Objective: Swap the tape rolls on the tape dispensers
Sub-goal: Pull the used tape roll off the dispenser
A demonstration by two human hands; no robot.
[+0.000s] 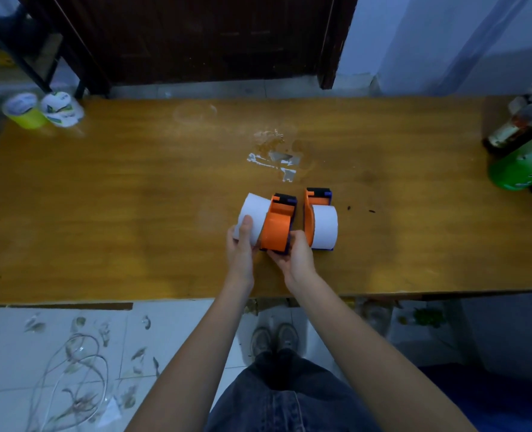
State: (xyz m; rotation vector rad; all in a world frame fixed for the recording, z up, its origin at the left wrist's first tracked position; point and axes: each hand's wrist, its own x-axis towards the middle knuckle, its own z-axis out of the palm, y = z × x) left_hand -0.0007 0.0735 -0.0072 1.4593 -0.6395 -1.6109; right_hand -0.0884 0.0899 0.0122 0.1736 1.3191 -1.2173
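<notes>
Dark denim trousers [289,397] and a pair of shoes [274,338] on the pale tiled floor [71,338] sit lowest in view, with two bare forearms reaching up over the near edge of the wooden tabletop [118,213], a smooth amber sheet with grain and a patch of torn white residue [274,160] beyond the dispensers. The left hand [241,247] grips a smooth white cylindrical tape roll [253,218], thumb on top, the roll touching the left side of the left dispenser [278,226], a rounded orange plastic shell with a black and blue head. The right hand [295,257] clasps that dispenser's near end from the right. Just right of it stands the right dispenser [313,213], carrying a second white roll [323,226] on its right side, untouched. Far left of the dispensers, at the tabletop's back corner, stand a yellow roll [24,112] and a white printed roll [60,109].
</notes>
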